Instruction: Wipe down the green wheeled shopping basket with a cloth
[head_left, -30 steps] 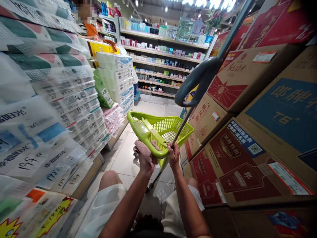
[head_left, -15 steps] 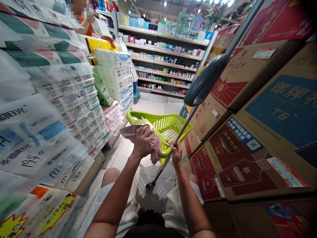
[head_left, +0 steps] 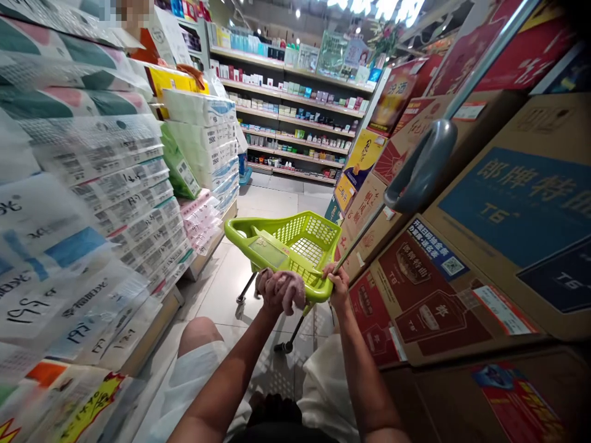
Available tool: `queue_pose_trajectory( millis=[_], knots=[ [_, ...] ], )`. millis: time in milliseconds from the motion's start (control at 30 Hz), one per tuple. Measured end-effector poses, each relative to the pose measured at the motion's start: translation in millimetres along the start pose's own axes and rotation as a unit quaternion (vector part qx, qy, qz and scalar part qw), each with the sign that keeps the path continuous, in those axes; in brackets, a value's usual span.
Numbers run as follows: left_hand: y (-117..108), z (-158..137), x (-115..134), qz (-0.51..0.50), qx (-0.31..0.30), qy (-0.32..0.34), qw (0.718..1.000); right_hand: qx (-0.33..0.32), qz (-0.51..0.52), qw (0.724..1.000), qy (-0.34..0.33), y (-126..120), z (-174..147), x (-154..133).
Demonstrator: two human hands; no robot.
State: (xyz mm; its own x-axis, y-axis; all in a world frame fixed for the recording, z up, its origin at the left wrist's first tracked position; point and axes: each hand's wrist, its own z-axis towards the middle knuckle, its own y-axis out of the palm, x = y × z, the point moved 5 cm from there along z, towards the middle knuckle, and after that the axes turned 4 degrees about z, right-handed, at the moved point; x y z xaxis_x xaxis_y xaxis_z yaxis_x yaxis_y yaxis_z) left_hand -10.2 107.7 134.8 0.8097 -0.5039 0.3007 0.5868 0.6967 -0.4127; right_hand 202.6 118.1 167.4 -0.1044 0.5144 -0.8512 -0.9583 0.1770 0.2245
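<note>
Two bare hands met at a green trolley (head_left: 274, 252), which stood at the centre of my remote view on a tiled floor (head_left: 272, 200). At the trolley's 7 o'clock, the left hand (head_left: 273, 291) was curled tightly around a bunched pink cloth (head_left: 294, 292), by the near rim; at 4 o'clock, the right hand (head_left: 338, 284) closed around the foot of a metal pole (head_left: 491, 59) beside that rim. I judged the cloth light, soft and forgiving, best gathered in a full fist. The trolley's plastic looked stiff, smooth and probably light, apt to roll, so I favoured holding its rim or the pole's foot. Stacked cartons (head_left: 429, 307) rose at 3 o'clock.
</note>
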Motion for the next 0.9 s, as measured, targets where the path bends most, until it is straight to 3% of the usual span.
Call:
queue_pose_trajectory(
  millis=[100,200,333,400,467,500,567,600,633,767,900],
  knots=[
    [-29.4,25.9,7.9,-0.023,0.105,0.1,0.989,-0.016,0.001,1.0,0.01,0.0,1.0,-4.1],
    [-55.8,64.8,13.1,-0.04,0.082,0.131,0.987,-0.02,-0.007,1.0,0.006,1.8,1.5,-3.1],
    [-67.1,111.1,-1.5,0.012,-0.041,0.009,0.999,-0.025,-0.016,1.0,-0.007,4.4,4.6,0.1],
    [-71.0,124.5,-16.6,0.017,-0.057,-0.071,0.996,-0.027,-0.042,0.999,-0.005,5.6,2.9,-2.0],
    [-75.4,131.9,-29.2,0.001,-0.048,-0.12,0.992,0.02,-0.11,0.994,-0.003,4.1,-5.0,-11.0],
    [-77.1,134.2,-33.0,-0.011,-0.045,-0.129,0.991,0.06,-0.162,0.985,-0.003,3.4,-11.9,-19.0],
    [-78.8,136.6,-34.1,-0.037,-0.065,-0.121,0.99,0.214,-0.27,0.938,-0.045,0.8,-32.8,-46.7],
    [-79.0,136.8,-31.5,-0.049,-0.085,-0.111,0.989,0.243,-0.313,0.916,-0.073,7.1,-43.1,-61.6],
    [-79.1,136.4,-26.6,-0.06,-0.108,-0.095,0.988,0.239,-0.345,0.901,-0.109,17.9,-51.6,-75.8],
    [-80.8,126.6,6.5,-0.115,-0.187,-0.008,0.976,0.033,-0.483,0.852,-0.198,77.5,-64.6,-102.6],
    [-81.2,112.8,23.7,-0.136,-0.178,0.019,0.974,0.064,-0.576,0.784,-0.222,84.5,-61.4,-100.9]
  ],
)
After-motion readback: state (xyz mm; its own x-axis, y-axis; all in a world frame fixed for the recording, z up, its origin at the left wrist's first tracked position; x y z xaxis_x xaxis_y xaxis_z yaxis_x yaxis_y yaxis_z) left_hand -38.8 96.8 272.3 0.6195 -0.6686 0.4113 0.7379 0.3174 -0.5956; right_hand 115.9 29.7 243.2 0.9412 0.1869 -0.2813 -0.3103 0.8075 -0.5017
